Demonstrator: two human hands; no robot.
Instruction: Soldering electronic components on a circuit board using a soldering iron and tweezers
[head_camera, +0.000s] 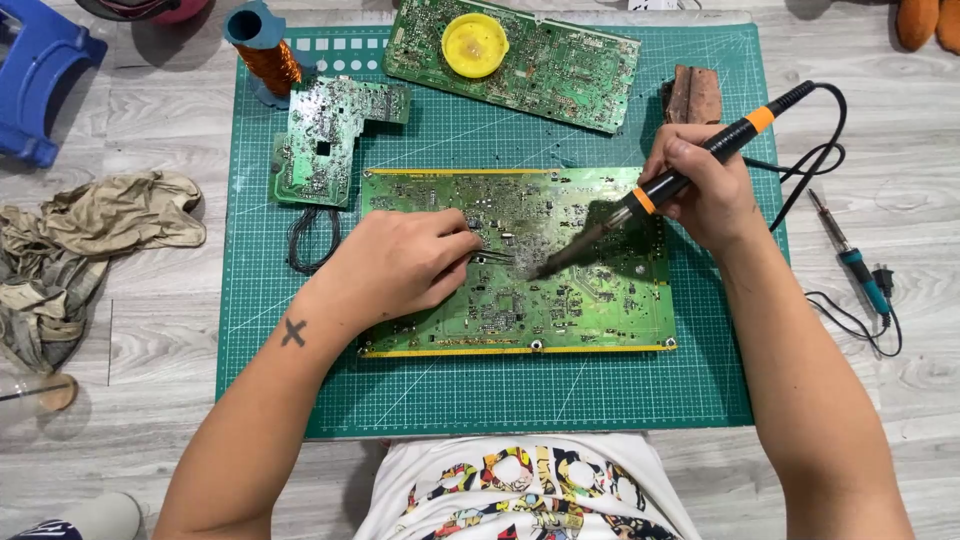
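The large green circuit board (520, 262) lies flat on the green cutting mat (480, 385), in the middle of the surface; the right hand (700, 185) grips a black-and-orange soldering iron (660, 185), its tip down on the board's centre; the left hand (395, 265) rests on the board, fingers pinching fine tweezers (495, 256) just beside that tip; the work looks mid-way, one spot under heat, nothing lifted clear; two other boards lie further back.
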